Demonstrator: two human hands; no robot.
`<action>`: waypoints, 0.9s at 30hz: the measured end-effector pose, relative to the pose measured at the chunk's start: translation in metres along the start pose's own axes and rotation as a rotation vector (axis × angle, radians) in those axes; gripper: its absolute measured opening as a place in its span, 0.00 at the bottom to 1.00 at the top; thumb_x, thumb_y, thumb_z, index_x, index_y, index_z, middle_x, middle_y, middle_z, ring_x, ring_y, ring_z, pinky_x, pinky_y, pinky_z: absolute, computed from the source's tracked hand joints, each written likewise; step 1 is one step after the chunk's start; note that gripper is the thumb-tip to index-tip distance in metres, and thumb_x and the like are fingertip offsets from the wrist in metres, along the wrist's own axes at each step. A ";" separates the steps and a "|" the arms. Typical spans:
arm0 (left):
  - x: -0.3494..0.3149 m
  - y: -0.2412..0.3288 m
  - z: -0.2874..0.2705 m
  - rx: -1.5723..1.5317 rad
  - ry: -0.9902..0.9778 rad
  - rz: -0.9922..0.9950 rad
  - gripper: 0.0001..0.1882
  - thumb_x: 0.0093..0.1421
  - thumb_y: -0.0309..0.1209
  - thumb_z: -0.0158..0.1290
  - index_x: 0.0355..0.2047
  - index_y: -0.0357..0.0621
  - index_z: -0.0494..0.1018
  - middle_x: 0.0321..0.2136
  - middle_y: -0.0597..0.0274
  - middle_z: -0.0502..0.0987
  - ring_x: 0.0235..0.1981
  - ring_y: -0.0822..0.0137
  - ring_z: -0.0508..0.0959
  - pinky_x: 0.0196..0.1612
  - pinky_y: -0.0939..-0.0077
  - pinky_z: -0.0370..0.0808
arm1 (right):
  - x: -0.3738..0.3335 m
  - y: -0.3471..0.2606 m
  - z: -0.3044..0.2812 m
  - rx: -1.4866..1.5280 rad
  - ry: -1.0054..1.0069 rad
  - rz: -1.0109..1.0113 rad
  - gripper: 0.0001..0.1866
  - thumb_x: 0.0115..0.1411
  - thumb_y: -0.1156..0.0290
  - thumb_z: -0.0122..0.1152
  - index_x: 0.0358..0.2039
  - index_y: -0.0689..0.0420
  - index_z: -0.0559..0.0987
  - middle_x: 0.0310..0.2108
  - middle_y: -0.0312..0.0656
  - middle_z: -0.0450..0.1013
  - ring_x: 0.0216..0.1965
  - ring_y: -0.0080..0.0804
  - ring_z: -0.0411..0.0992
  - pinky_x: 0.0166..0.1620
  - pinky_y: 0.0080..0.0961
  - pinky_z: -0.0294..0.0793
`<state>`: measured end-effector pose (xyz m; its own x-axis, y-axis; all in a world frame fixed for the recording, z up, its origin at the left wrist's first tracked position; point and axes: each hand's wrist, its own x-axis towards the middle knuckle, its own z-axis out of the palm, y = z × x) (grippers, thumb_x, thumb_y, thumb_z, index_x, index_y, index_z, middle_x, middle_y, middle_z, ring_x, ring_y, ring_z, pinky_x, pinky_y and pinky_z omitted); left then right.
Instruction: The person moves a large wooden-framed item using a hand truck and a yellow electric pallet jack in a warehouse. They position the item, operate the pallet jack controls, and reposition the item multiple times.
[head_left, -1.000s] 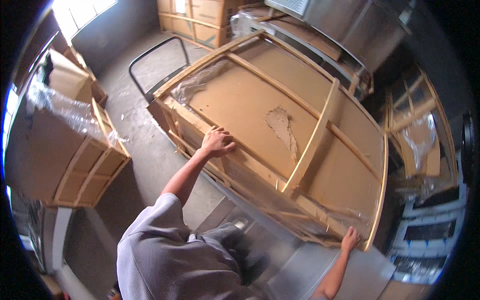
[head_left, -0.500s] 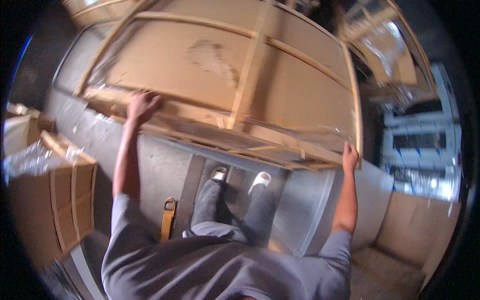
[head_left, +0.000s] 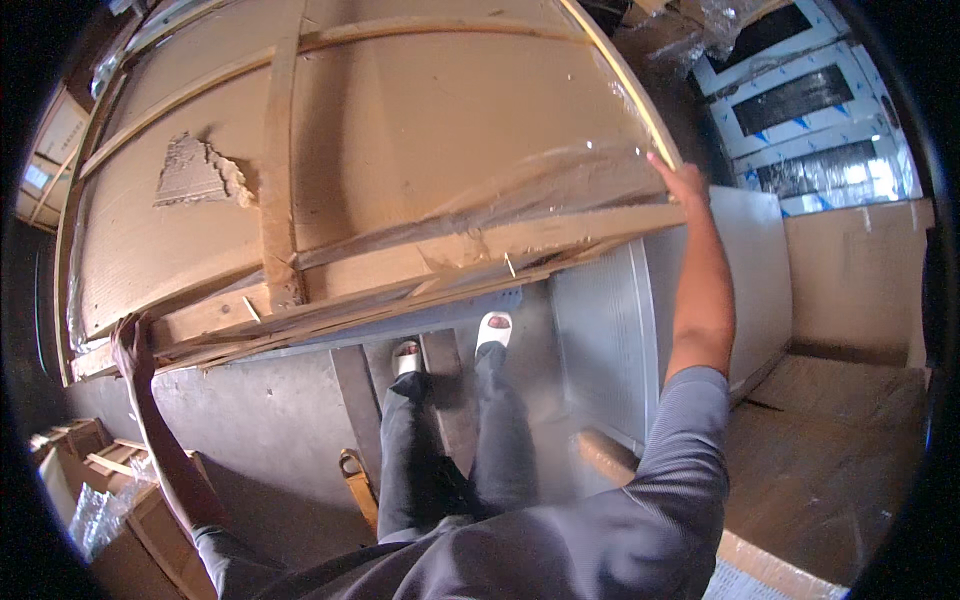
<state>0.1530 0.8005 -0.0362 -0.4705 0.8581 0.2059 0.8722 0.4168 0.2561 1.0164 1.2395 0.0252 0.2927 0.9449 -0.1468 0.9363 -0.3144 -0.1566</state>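
Observation:
A large wooden crate (head_left: pixel 450 130) with cardboard panels and wooden slats spans the upper part of the view. One panel has a torn patch, and loose clear plastic film lies along the near edge. My left hand (head_left: pixel 133 345) is closed over the near edge beam, close to the left corner. At the other end, my right hand (head_left: pixel 684 182) grips the slat at the right corner, its thumb lying along the wood. The fingertips of both hands are partly hidden behind the wood. The crate sits tilted in view, its right end higher.
A grey metal-sided box (head_left: pixel 610 325) stands right of my feet, with brown cardboard (head_left: pixel 850 270) beyond it. Film-wrapped blue-and-white panels (head_left: pixel 800 110) are at upper right. An orange strap with a metal ring (head_left: pixel 358 485) lies left of my legs. Wooden crates (head_left: pixel 150 520) stand lower left.
The crate has swung across the view, its left end lower and its right end higher, and looks larger. My left hand has shifted down and left; my right hand has gone up with its corner.

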 end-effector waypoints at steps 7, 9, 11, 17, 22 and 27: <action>0.028 -0.107 0.045 -0.324 0.229 0.367 0.17 0.69 0.39 0.46 0.34 0.38 0.76 0.23 0.69 0.70 0.23 0.73 0.67 0.28 0.75 0.65 | 0.018 0.018 0.021 -0.220 0.207 -0.018 0.56 0.50 0.20 0.42 0.48 0.69 0.78 0.50 0.64 0.73 0.55 0.58 0.70 0.58 0.44 0.68; 0.027 -0.127 0.051 -0.264 0.219 0.290 0.17 0.69 0.39 0.46 0.34 0.38 0.76 0.23 0.69 0.70 0.24 0.73 0.67 0.29 0.76 0.66 | 0.018 0.018 0.020 -0.220 0.221 -0.023 0.56 0.51 0.20 0.42 0.48 0.70 0.77 0.51 0.63 0.72 0.55 0.57 0.70 0.58 0.44 0.67; 0.022 -0.140 0.057 -0.282 0.208 0.217 0.17 0.69 0.39 0.46 0.34 0.38 0.76 0.23 0.69 0.70 0.24 0.73 0.67 0.29 0.76 0.66 | 0.015 0.014 0.019 -0.232 0.208 0.006 0.56 0.51 0.20 0.42 0.49 0.69 0.77 0.51 0.63 0.72 0.56 0.57 0.70 0.59 0.44 0.67; 0.005 -0.151 0.058 -0.304 0.197 0.135 0.17 0.69 0.39 0.46 0.34 0.38 0.76 0.25 0.69 0.71 0.26 0.73 0.68 0.31 0.77 0.66 | -0.004 0.014 0.019 -0.252 0.260 0.020 0.55 0.51 0.21 0.45 0.51 0.69 0.76 0.52 0.64 0.71 0.56 0.57 0.70 0.59 0.44 0.67; 0.041 -0.147 0.040 -0.288 0.065 0.142 0.16 0.69 0.38 0.46 0.34 0.38 0.76 0.25 0.69 0.71 0.27 0.73 0.69 0.32 0.78 0.67 | -0.019 0.035 0.033 -0.141 0.116 0.048 0.55 0.50 0.21 0.45 0.48 0.68 0.78 0.47 0.62 0.75 0.53 0.56 0.72 0.55 0.46 0.71; 0.041 -0.157 0.026 -0.462 -0.062 -0.060 0.15 0.69 0.37 0.47 0.34 0.39 0.76 0.27 0.69 0.72 0.28 0.74 0.69 0.32 0.80 0.66 | -0.048 0.041 0.029 -0.156 0.152 0.108 0.49 0.52 0.24 0.48 0.50 0.61 0.78 0.48 0.60 0.75 0.52 0.56 0.73 0.54 0.47 0.71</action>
<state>0.0004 0.7787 -0.0927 -0.4972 0.8586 0.1244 0.6858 0.3012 0.6625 1.0353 1.1790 -0.0022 0.4077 0.9131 -0.0036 0.9131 -0.4077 0.0061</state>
